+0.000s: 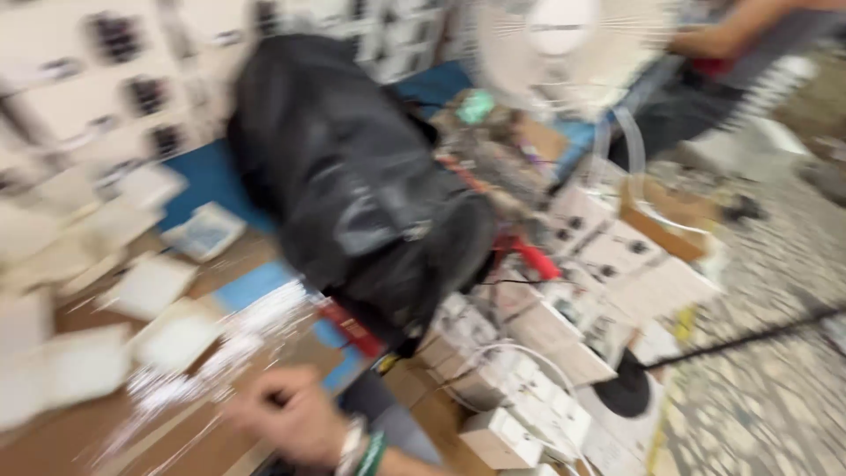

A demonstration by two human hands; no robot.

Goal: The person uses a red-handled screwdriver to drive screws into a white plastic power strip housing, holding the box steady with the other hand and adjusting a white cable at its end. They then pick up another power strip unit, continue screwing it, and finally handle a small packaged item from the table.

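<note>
The whole view is smeared by motion. My right hand (286,416) is low in the middle, above a brown cardboard surface (53,441), with green and white bands on the wrist. Its fingers look curled, but the blur hides whether anything is in them. Nearest to it are a streak of small white bits (238,339) and flat white boxes (176,339) to its left. A big black bag (352,176) lies just beyond the hand, over the middle of the pile. My left hand is out of view.
Several white boxes (520,414) are stacked at the lower right, with white and black cables (749,335) running over them and the speckled floor (775,397). A white fan (564,44) stands at the back. Another person's arm (731,35) shows at the top right.
</note>
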